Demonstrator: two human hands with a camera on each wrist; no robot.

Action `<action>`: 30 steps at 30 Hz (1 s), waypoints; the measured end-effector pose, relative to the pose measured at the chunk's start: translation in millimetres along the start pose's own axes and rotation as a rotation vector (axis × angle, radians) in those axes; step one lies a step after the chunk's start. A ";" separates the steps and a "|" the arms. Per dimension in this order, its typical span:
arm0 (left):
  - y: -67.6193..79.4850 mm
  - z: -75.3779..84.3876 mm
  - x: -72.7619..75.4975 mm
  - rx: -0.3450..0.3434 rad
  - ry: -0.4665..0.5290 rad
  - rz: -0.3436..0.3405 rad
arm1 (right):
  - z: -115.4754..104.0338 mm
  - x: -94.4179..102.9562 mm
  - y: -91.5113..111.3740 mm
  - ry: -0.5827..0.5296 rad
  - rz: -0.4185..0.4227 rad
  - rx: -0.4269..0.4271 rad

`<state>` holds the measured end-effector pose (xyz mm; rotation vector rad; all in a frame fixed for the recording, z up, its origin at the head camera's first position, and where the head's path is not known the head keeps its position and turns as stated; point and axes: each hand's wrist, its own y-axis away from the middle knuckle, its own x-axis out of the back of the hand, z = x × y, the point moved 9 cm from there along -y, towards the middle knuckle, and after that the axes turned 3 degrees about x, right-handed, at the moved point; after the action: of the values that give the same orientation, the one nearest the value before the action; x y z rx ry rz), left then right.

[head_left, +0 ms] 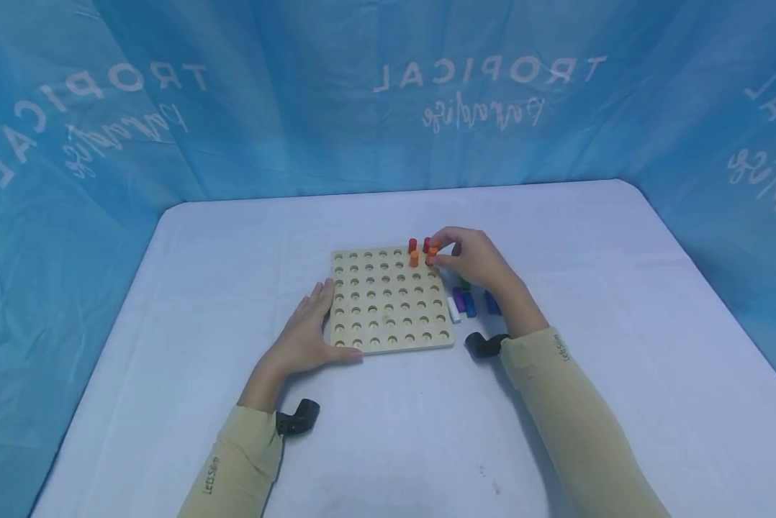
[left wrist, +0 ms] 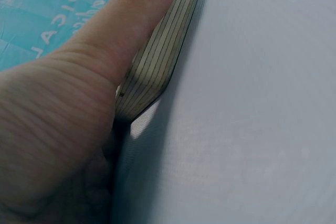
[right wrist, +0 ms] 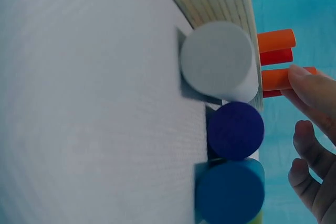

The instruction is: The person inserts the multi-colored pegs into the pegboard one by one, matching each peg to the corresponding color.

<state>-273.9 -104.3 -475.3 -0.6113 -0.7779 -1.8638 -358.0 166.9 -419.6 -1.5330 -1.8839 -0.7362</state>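
A square wooden pegboard (head_left: 388, 298) with rows of round holes lies on the white table. At its far right corner my right hand (head_left: 471, 257) pinches an orange peg (right wrist: 275, 79) between thumb and forefinger, its lower end at the board's surface. Another orange peg (head_left: 414, 259) stands upright beside it. Behind them are two red pegs (head_left: 412, 245), also upright in the board. My left hand (head_left: 307, 334) rests against the board's left side, fingers along the left edge and thumb (left wrist: 131, 17) along the near edge.
Right of the board lie loose pegs: a white peg (head_left: 453, 310), a purple peg (head_left: 459, 299), blue pegs (head_left: 469, 303) and a green peg (head_left: 464, 284), partly under my right hand. Each wrist carries a black camera (head_left: 300, 417). A blue printed curtain (head_left: 388, 144) hangs behind the table.
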 end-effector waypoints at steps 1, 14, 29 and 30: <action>0.1 0.0 -0.1 0.000 0.001 0.000 | 0.3 -0.3 0.0 -0.002 -0.004 -0.004; -1.0 0.3 0.4 -0.009 -0.003 0.004 | 4.4 -4.0 -2.0 0.009 -0.038 -0.038; -0.9 1.4 0.9 -0.030 -0.006 0.012 | 19.0 16.4 7.5 0.013 0.029 -0.064; -1.0 1.1 0.8 -0.028 -0.006 0.012 | 23.1 19.1 9.0 0.015 0.032 -0.080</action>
<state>-275.1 -103.7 -474.3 -0.6384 -0.7517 -1.8649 -354.5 198.0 -420.4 -1.5977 -1.8347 -0.8154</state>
